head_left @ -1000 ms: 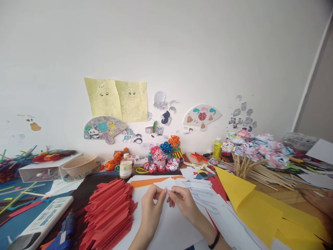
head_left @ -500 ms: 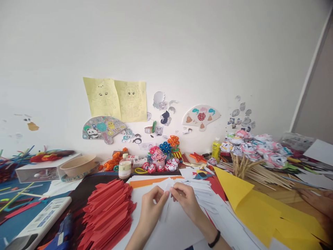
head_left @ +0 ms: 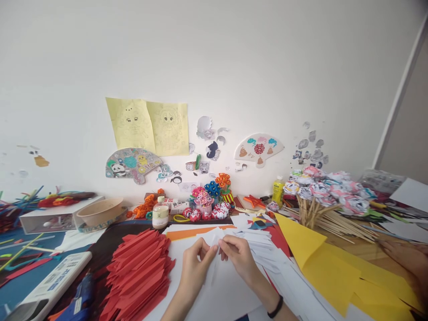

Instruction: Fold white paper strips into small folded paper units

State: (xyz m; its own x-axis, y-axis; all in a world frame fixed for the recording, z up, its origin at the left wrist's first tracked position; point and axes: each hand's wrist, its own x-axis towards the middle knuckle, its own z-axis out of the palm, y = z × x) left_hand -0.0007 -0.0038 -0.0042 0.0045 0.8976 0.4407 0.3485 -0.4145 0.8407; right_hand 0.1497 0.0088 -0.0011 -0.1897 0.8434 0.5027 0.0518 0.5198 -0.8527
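Note:
My left hand (head_left: 196, 264) and my right hand (head_left: 239, 258) meet over a sheet of white paper, both pinching a small white paper piece (head_left: 214, 238) between thumb and fingers. The right wrist wears a black band (head_left: 276, 307). To the left of my hands lies a stack of folded red paper pieces (head_left: 138, 267). To their right spreads a pile of white paper strips (head_left: 267, 252).
Yellow paper sheets (head_left: 334, 267) lie at the right, behind them paper flowers on wooden sticks (head_left: 329, 198). Another person's hand (head_left: 406, 261) rests at the right edge. A small bottle (head_left: 160, 213), a wooden bowl (head_left: 102, 211) and small paper flower crafts (head_left: 209, 203) stand along the wall.
My hands have shifted slightly and closed together on the white paper piece; it now hangs more upright between my fingers. The rest of the table is unchanged.

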